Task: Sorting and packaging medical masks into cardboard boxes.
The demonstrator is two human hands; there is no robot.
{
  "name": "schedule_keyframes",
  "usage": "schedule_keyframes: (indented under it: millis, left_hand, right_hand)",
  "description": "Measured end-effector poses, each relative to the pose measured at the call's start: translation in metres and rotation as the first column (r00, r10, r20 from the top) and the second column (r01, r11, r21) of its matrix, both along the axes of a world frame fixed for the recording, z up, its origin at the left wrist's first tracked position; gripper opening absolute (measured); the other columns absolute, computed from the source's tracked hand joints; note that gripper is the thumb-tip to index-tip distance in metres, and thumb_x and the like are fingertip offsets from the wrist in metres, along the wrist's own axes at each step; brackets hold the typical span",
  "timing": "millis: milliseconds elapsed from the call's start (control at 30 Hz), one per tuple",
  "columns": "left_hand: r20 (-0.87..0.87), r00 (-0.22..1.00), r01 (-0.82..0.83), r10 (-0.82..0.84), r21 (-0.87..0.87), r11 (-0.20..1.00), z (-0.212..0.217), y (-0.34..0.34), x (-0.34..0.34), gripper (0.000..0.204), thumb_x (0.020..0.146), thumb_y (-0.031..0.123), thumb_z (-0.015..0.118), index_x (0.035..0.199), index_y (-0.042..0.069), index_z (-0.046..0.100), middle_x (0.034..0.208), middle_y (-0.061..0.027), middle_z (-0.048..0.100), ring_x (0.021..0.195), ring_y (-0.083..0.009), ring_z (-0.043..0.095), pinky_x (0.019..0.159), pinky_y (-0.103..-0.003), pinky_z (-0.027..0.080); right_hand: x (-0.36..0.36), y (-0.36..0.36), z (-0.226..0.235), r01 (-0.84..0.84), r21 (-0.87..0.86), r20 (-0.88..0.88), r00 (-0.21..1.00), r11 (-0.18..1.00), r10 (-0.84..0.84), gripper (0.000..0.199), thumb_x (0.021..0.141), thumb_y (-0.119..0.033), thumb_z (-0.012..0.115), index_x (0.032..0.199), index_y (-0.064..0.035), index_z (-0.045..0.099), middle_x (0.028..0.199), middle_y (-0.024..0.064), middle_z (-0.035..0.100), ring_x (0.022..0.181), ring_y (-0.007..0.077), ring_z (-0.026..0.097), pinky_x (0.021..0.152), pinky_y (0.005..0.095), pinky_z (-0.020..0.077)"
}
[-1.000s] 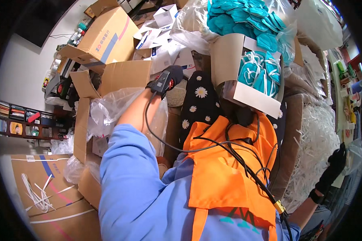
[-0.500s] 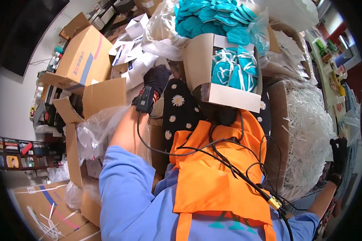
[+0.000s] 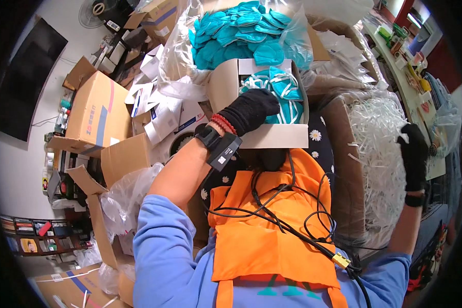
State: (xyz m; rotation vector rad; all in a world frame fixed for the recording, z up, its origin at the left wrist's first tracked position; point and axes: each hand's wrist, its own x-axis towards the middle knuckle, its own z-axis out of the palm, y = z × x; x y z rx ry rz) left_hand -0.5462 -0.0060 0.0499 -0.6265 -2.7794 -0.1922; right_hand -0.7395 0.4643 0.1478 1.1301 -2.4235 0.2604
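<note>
An opened white carton [image 3: 285, 135] sits on my lap, with folded teal face masks [image 3: 286, 91] and their white straps inside. My left hand [image 3: 251, 109], in a black knitted glove, reaches over the carton's near left corner at the masks. Its fingers curl down out of sight, so any grip is hidden. Off to the right, my black-gloved right hand [image 3: 415, 154] is raised beside a large box of white strips [image 3: 377, 159]. Its fingers look pressed together, and a small whitish bit shows at them. A heap of teal masks [image 3: 241, 33] lies in a plastic-lined box beyond the carton.
Brown cardboard boxes [image 3: 100, 110] stand at the left, beside an opened box with clear plastic [image 3: 131, 197]. Flattened white cartons [image 3: 164, 118] lie between them and my lap. Black cables [image 3: 272, 208] cross my orange apron. A cluttered table [image 3: 405, 77] runs along the right.
My left hand has moved right, from the white cartons to the mask carton. My right hand has risen from low at the right edge to beside the strips. The view has shifted slightly.
</note>
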Motion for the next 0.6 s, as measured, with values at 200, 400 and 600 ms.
schedule_keyframes:
  millis: [200, 400, 600]
  left_hand:
    - [0.099, 0.992, -0.083, 0.081, 0.013, 0.996, 0.004, 0.002, -0.002, 0.017, 0.081, 0.012, 0.063, 0.097, 0.007, 0.066, 0.099, -0.0128, 0.068, 0.086, -0.0312, 0.068, 0.073, -0.041, 0.056]
    - [-0.214, 0.971, -0.096, 0.104, 0.047, 0.994, -0.008, 0.002, 0.008, 0.019, 0.082, 0.013, 0.061, 0.1, 0.009, 0.065, 0.095, -0.0102, 0.068, 0.084, -0.0275, 0.068, 0.069, -0.039, 0.056]
    - [-0.257, 0.953, -0.131, 0.16, 0.123, 0.984, -0.003, 0.01, 0.004, 0.018, 0.076, 0.008, 0.059, 0.094, 0.008, 0.063, 0.092, -0.0117, 0.065, 0.084, -0.0301, 0.065, 0.073, -0.041, 0.054]
  right_hand:
    - [0.03, -0.14, -0.049, -0.148, -0.065, 0.209, 0.965, 0.987, 0.159, 0.011, 0.078, -0.013, 0.067, 0.087, -0.0077, 0.068, 0.092, 0.0136, 0.065, 0.092, 0.0322, 0.063, 0.081, 0.0419, 0.0507]
    - [0.039, -0.277, -0.084, -0.371, -0.35, 0.168, 0.879, 0.86, 0.447, 0.023, 0.076, -0.019, 0.073, 0.091, -0.0047, 0.063, 0.096, 0.0178, 0.064, 0.092, 0.0377, 0.062, 0.079, 0.0432, 0.0499]
    - [0.045, -0.333, -0.085, -0.224, 0.073, 0.409, 0.895, 0.972, 0.176, 0.032, 0.077, -0.034, 0.07, 0.089, -0.0044, 0.07, 0.086, 0.0213, 0.069, 0.084, 0.0374, 0.068, 0.076, 0.0477, 0.0544]
